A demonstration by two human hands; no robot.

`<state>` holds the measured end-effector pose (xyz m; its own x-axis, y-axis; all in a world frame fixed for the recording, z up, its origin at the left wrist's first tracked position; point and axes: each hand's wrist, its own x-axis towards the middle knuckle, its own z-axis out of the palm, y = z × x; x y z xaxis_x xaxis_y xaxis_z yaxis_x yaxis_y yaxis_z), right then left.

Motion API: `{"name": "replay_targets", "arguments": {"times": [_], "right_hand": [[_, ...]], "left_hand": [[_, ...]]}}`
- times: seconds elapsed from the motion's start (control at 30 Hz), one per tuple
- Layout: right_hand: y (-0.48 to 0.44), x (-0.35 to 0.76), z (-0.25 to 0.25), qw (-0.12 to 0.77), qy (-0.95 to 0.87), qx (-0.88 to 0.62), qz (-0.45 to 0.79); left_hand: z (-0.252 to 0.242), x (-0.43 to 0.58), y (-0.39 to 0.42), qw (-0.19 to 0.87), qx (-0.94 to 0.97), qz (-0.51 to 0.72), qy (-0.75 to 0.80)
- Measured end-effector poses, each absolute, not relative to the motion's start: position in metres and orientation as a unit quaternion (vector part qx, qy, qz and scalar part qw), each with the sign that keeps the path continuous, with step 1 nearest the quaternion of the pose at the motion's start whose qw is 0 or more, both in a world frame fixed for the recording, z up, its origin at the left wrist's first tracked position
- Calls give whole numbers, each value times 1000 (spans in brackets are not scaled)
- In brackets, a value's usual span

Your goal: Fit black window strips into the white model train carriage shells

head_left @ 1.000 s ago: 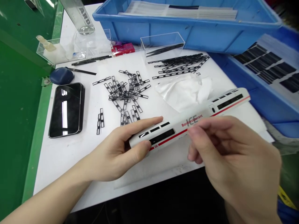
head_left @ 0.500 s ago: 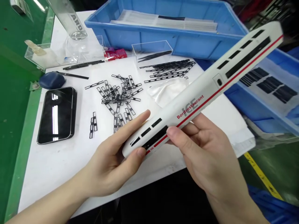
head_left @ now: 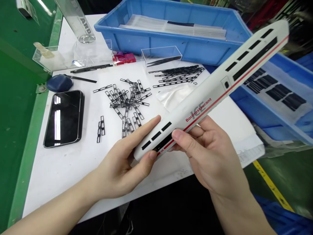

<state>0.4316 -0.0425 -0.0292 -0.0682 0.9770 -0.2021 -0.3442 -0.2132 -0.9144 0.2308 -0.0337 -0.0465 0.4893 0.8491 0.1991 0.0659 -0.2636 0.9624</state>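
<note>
A white model train car (head_left: 207, 88) with a red stripe, black windows and the lettering "ICE Bordrestaurant" slants up to the right above the table. My left hand (head_left: 129, 163) grips its lower left end, thumb at the stripe and fingers along the upper edge. My right hand (head_left: 207, 153) holds it near the middle of the lower edge, thumb pressed by the end of a long black window; its other fingers are partly hidden behind the car. Beyond the hands lies a loose pile of small black window-frame strips (head_left: 127, 101). A white cloth (head_left: 174, 94) lies partly behind the car.
A phone-like black device (head_left: 64, 119) lies at left. Longer black strips (head_left: 178, 74) and a clear box (head_left: 161, 55) sit farther back. A blue bin (head_left: 158, 45) stands behind, another blue bin (head_left: 276, 114) at right. A clear cylinder (head_left: 80, 24) stands at back left.
The view has shifted slightly, so the table items appear a little farther right. The car's far end sits slightly lower and more left in view. Both hands keep their hold.
</note>
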Motion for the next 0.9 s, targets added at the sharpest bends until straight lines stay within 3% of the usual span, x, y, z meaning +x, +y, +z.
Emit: {"name": "replay_targets", "arguments": {"times": [0.27,0.53,0.9], "right_hand": [[-43,430,-33,537,-405,-421,609],[-42,434,-29,550,-452,-390,584],[-35,442,-34,534,-464,-380,596]], "left_hand": [[-44,234,-38,508,679,397,351],[-49,231,-36,569,635,384,353],[-51,229,-40,517,670,364,388]]}}
